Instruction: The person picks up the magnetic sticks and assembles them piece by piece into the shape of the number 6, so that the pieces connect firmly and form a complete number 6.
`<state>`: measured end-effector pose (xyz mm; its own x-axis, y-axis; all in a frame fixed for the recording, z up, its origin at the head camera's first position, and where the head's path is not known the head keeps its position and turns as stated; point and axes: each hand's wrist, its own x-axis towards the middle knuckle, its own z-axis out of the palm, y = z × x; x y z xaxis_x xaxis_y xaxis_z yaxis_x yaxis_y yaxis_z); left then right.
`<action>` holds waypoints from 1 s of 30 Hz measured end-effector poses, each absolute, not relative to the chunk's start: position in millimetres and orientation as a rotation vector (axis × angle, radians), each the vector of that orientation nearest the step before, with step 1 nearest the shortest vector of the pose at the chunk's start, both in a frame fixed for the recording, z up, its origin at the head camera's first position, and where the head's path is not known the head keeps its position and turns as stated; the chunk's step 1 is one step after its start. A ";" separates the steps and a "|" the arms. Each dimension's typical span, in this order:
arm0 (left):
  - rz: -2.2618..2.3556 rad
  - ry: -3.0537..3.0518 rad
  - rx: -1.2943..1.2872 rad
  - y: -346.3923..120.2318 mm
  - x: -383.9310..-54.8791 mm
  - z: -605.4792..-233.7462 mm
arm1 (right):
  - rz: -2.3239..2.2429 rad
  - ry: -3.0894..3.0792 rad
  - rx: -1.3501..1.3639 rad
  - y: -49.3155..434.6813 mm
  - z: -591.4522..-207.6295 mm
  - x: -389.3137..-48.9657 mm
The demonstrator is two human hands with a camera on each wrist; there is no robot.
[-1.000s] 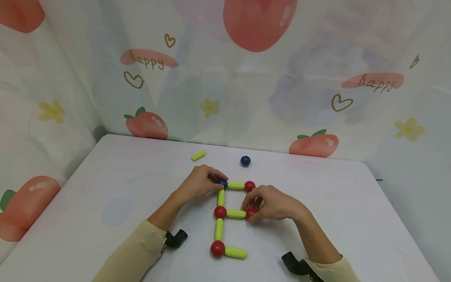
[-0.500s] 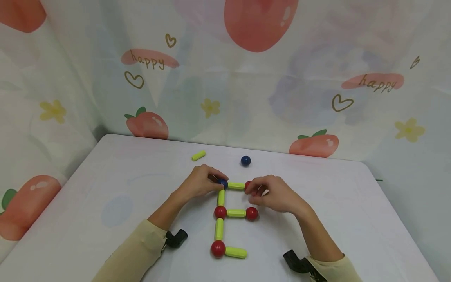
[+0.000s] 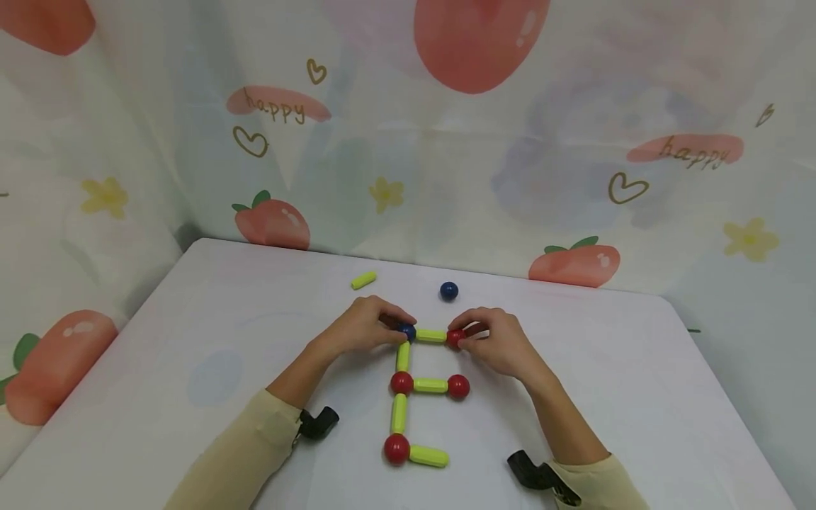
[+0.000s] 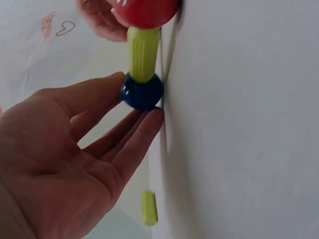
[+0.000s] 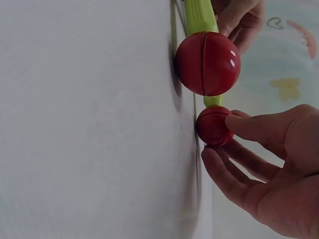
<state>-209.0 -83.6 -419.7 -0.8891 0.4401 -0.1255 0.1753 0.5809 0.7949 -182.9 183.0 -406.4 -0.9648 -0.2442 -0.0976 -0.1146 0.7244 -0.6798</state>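
Yellow-green rods and red and blue balls are joined on the white table in a shape like a letter F with a foot. My left hand (image 3: 363,327) pinches the blue ball (image 4: 143,94) at the far left corner between thumb and fingers. At the far right corner, my right hand (image 3: 500,341) holds a red ball (image 5: 213,128) with thumb and fingertips. A rod (image 3: 431,336) links these two balls. Nearer me are a middle left red ball (image 3: 401,383), a middle right red ball (image 3: 458,387) and a bottom red ball (image 3: 397,449) with a rod (image 3: 429,456) pointing right.
A loose yellow-green rod (image 3: 363,280) and a loose blue ball (image 3: 449,291) lie beyond the hands, towards the table's (image 3: 561,319) back edge. A printed cloth (image 3: 446,177) hangs behind and at the sides.
My right hand has left the middle right red ball, moved away from me and taken hold of the far right one. My left hand stays on the blue ball.
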 end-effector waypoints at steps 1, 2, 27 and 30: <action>1.200 2.505 0.521 -85.6 -210.6 -419.0 | -1.071 2.746 -0.289 184.0 -407.0 -182.7; 1.191 2.513 0.533 -88.0 -212.2 -418.3 | -1.077 2.744 -0.292 184.9 -407.9 -182.6; 0.831 2.944 0.153 -95.3 -265.6 -407.6 | -1.085 2.747 -0.306 189.3 -408.8 -184.8; 0.817 2.952 0.162 -94.5 -265.6 -407.1 | -1.085 2.752 -0.304 190.0 -408.4 -184.3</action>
